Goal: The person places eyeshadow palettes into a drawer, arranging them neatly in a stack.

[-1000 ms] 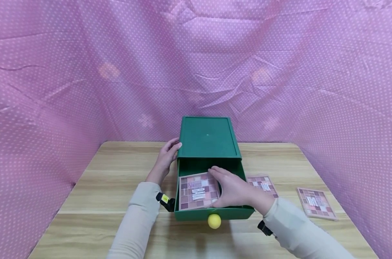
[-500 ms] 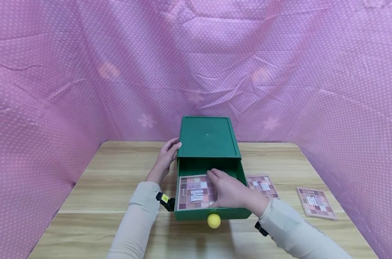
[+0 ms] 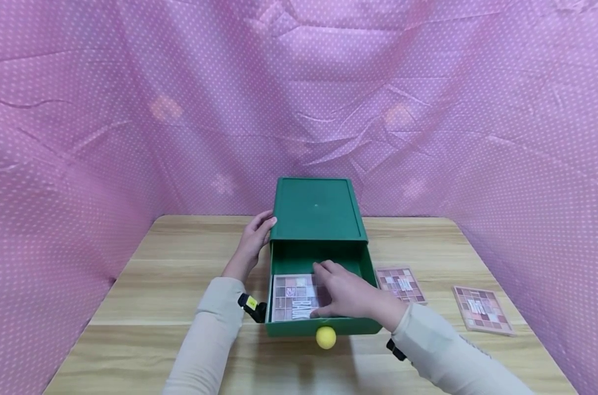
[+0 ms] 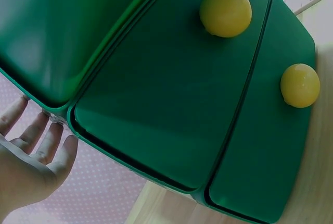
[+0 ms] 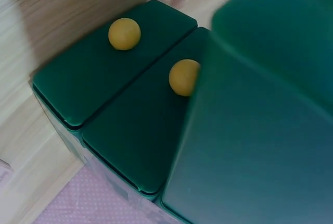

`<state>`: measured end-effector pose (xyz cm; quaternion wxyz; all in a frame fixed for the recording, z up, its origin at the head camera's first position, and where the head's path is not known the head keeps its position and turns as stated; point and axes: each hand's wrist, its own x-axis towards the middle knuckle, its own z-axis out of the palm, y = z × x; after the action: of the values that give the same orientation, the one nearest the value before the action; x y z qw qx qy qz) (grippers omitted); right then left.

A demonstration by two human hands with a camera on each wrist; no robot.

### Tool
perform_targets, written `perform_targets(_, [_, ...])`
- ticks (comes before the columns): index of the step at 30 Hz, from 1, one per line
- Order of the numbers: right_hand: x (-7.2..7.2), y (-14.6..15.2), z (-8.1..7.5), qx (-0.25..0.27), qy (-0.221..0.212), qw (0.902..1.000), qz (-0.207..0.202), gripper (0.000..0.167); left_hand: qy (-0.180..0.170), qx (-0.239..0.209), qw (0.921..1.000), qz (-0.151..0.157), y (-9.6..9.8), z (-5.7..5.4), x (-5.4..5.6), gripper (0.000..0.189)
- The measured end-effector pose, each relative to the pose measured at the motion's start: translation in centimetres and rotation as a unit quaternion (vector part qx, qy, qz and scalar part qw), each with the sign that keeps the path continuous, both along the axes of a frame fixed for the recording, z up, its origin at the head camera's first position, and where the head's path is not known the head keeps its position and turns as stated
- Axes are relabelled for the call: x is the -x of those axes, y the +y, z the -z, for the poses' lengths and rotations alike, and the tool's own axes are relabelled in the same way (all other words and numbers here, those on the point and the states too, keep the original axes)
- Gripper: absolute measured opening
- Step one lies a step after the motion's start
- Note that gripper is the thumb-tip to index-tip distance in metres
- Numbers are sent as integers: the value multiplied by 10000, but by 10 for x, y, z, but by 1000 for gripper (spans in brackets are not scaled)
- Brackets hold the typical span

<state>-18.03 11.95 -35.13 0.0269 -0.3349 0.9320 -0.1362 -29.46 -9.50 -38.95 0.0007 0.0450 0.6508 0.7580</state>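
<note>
A green drawer cabinet [image 3: 315, 208] stands with its top drawer [image 3: 299, 328] pulled out. In that drawer, at the front left, lies a pink eyeshadow palette [image 3: 291, 299] with white lettering. My right hand [image 3: 348, 293] reaches over the drawer's right side and holds the palette, fingers at its far edge and thumb at its near edge. The right wrist view shows only the cabinet, not the hand. My left hand [image 3: 252, 238] rests its fingers against the cabinet's left side; in the left wrist view its fingers [image 4: 49, 143] touch the green side edge.
Two similar palettes lie on the wooden table [image 3: 180, 307] to the right: one palette [image 3: 401, 283] beside the drawer, another palette [image 3: 483, 310] farther right. Yellow ball knobs [image 4: 226, 12] stick out from the drawer fronts, two lower ones being closed. A pink dotted cloth [image 3: 299, 109] surrounds the table.
The right hand has lowered the palette into the drawer and shifted slightly left. The palette now lies lower and flatter inside. The left hand has stayed in place.
</note>
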Motion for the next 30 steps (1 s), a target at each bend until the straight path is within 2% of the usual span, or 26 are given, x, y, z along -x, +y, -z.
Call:
perform_targets(8, [-4, 9, -9, 400, -193, 9988, 192, 84, -46, 11, 10000, -48, 1, 1, -1, 43])
perform_targets(18, [-11, 23, -35, 1092, -348, 9922, 482, 83, -75, -103, 9999, -43, 3, 1, -1, 43])
perform_targets(23, [-8, 37, -46, 1521, -487, 9856, 550, 83, -93, -68, 9999, -54, 3, 2, -2, 42])
perform_targets(30, [-1, 61, -58, 1916, -408, 9776, 774, 83, 6, -102, 9999, -50, 4, 1, -3, 42])
